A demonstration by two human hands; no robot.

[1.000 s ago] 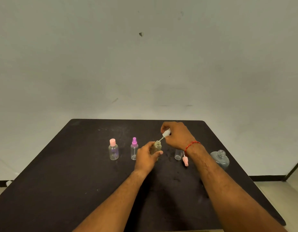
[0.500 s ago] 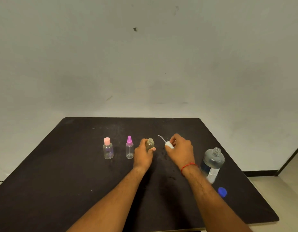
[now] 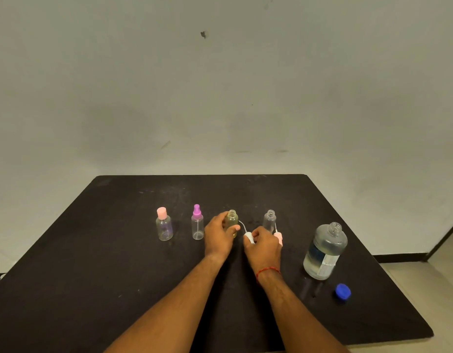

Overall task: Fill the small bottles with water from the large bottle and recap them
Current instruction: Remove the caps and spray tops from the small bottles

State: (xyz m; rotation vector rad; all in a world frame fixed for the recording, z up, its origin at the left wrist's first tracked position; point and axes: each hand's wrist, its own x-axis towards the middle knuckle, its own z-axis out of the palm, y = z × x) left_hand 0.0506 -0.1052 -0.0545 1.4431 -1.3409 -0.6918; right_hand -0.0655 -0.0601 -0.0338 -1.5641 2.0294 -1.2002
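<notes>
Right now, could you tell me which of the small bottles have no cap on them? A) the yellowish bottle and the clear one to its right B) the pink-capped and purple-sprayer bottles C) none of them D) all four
A: the yellowish bottle in the left hand and the clear bottle beside it both show bare threaded necks.

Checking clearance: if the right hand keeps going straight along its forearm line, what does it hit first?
Probably the clear uncapped bottle just beyond the right hand, which is shut on the white sprayer cap. The pink cap lies beside its knuckles. Depth is unclear.
</notes>
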